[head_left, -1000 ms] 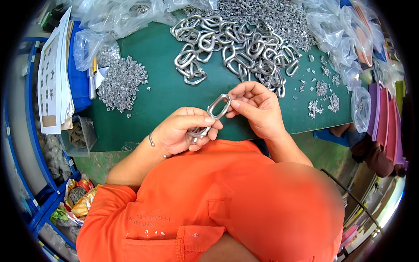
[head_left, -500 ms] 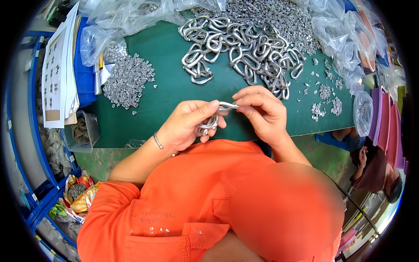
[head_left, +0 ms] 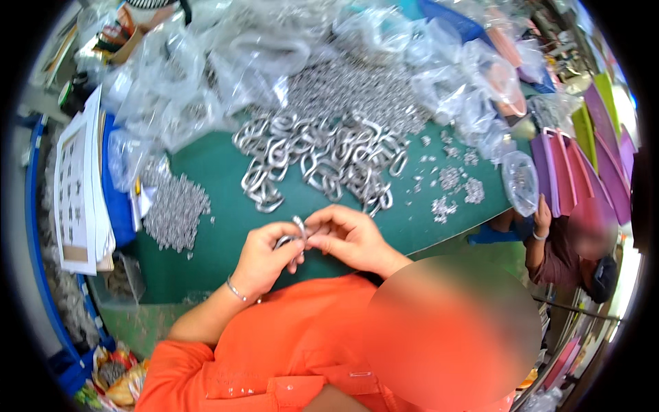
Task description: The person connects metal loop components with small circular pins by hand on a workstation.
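Observation:
My left hand (head_left: pixel 259 259), with a silver bangle on its wrist, is closed around silver curved metal links (head_left: pixel 299 224). One link stands up between its fingers; others in the palm are mostly hidden. From the right, my right hand (head_left: pixel 353 240) meets it, thumb and fingertips pinching at the same link. Just beyond both hands lies a heap of large silver oval links (head_left: pixel 322 154) on the green table (head_left: pixel 213 254). Blur hides whether the held links are joined.
Small metal parts (head_left: pixel 177 213) are piled at left, near propped paper sheets (head_left: pixel 79 185). A broad spread of tiny parts (head_left: pixel 357 93) and clear plastic bags (head_left: pixel 261 58) fill the back. Small clusters (head_left: pixel 449 178) lie right. Another person's hand (head_left: pixel 542 216) is near coloured folders (head_left: pixel 559 168).
The whole view has shifted, with the table now lower in the picture. My hands have come closer together, and the held link is turned more upright. At right, the other person's hand has risen.

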The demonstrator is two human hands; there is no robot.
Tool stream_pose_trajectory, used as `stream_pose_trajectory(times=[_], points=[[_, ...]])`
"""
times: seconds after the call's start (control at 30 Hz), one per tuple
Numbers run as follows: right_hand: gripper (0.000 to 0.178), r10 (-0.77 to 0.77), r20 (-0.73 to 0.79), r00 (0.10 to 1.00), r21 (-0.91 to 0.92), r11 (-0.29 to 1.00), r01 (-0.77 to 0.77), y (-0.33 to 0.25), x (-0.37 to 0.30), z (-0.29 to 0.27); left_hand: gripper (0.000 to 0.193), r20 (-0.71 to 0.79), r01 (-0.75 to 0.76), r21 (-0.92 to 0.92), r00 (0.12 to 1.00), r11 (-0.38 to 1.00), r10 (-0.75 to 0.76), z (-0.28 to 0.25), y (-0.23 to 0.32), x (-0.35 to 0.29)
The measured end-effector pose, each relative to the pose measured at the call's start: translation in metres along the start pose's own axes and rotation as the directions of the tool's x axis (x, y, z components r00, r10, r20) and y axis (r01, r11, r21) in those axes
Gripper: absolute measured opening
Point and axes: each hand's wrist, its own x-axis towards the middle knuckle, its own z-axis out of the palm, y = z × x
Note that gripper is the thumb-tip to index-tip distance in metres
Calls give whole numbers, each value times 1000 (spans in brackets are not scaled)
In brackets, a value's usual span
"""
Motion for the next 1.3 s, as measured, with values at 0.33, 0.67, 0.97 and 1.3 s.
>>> stream_pose_trajectory(times=[0.33,0.67,0.97,1.3], points=[[21,391,168,905,-19,919,-393,-48,18,-34,13,71,-27,-109,997,994,35,7,6,-3],[22,-328,-489,809,-272,938,216,-154,98,-156,13,-68,-70,-261,996,963,54,0,9,-9],[16,-384,-254,888,-946,291,-145,-40,3,-128,10,-12,50,-233,998,971,-54,2,10,2],[18,-637,93,765,-758,453,469,-41,-2,-29,21,160,209,-264,972,942,-170,13,22,10]])
